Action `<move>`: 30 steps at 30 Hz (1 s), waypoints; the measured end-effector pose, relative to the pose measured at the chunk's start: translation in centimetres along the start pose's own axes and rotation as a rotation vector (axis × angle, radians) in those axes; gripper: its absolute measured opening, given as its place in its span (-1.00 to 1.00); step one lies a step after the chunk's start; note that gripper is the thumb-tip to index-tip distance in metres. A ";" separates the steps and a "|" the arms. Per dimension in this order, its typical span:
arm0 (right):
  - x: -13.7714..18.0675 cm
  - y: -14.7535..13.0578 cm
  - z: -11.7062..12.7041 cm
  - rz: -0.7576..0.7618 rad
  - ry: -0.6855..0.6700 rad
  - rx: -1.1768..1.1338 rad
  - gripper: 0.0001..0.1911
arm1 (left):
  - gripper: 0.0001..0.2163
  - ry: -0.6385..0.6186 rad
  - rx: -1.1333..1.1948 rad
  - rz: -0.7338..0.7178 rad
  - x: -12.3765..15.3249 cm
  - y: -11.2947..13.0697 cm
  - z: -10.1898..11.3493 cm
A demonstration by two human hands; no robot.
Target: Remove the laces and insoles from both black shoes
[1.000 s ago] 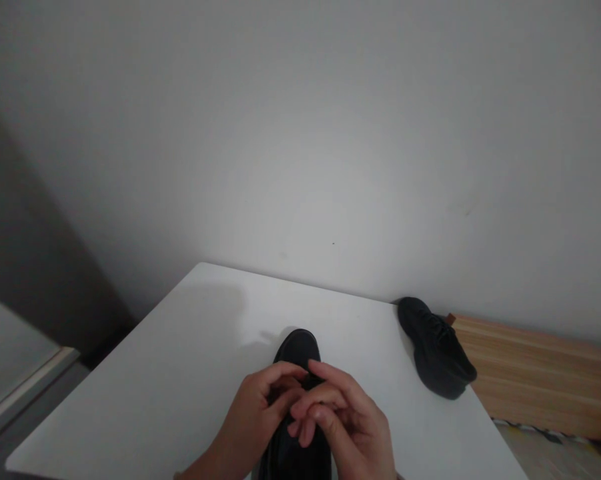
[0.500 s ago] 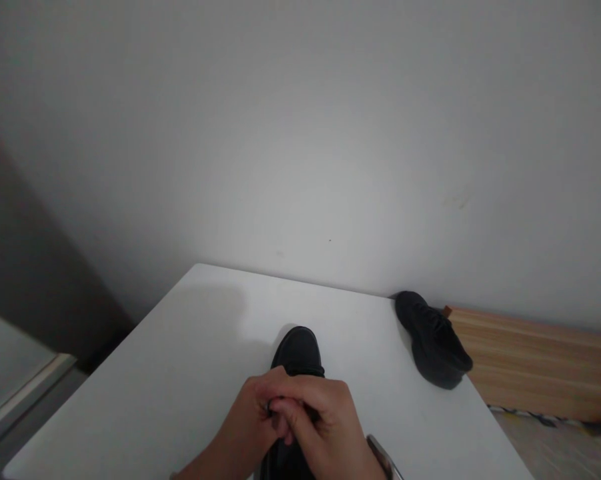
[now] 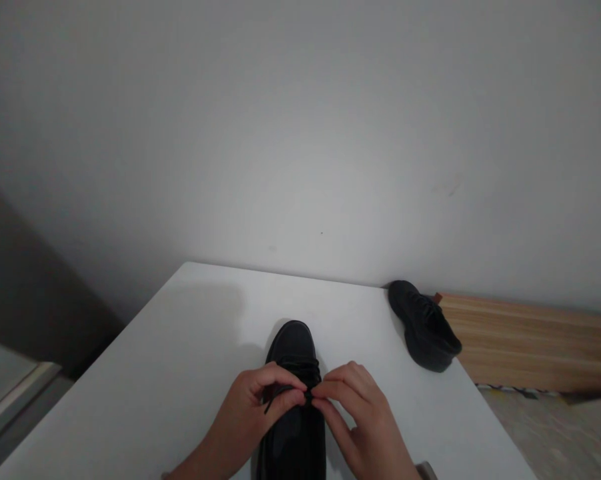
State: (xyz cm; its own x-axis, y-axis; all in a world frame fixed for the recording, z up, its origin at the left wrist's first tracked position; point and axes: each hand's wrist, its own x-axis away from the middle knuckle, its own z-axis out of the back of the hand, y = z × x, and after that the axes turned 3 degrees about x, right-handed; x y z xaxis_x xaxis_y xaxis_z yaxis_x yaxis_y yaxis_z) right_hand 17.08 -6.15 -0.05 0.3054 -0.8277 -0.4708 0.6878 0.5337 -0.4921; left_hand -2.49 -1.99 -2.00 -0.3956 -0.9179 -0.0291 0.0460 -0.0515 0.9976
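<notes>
A black lace-up shoe [image 3: 291,341] stands on the white table [image 3: 205,320], its toe pointing away from me. Over its lacing, my left hand [image 3: 260,407] pinches the black shoelace [image 3: 308,395] between thumb and fingertips; a thin lace end shows by that thumb. From the other side, my right hand [image 3: 353,413] pinches the same lace close to the left fingertips. The exact shape of the lace between the fingers is too small and dark to make out. A second black shoe [image 3: 423,327] rests near the table's right edge, apart from both hands.
A pale wall [image 3: 300,167] rises directly behind the table. Beyond the table's right edge lies a wood-grain board [image 3: 520,343] above a greyish floor [image 3: 570,433]. A light ledge [image 3: 20,397] is at the lower left.
My hands, clasped together over the shoe before, have moved apart to either side of the lacing, with fingertips pinching the lace. The view has shifted slightly.
</notes>
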 end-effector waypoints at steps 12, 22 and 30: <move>0.2 -0.3 -0.6 0.029 -0.072 -0.053 -0.83 | -0.94 -0.057 -0.275 -0.287 0.6 0.6 -0.1; -0.9 -0.4 -0.8 -0.129 -0.155 -0.359 -0.68 | -0.84 -0.094 -0.919 -1.016 0.5 1.1 0.4; -1.2 -0.1 -1.3 -0.292 -0.122 -0.462 -0.82 | -0.84 -0.060 -0.919 -1.031 1.0 0.3 1.2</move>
State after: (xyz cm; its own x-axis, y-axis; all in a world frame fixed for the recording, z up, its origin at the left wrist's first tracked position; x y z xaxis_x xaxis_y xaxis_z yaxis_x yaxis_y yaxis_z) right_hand 15.80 -5.05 -0.39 0.2383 -0.9521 -0.1917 0.4039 0.2766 -0.8720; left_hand -3.96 -2.45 -1.71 -0.6577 -0.2895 -0.6954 0.2843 -0.9503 0.1267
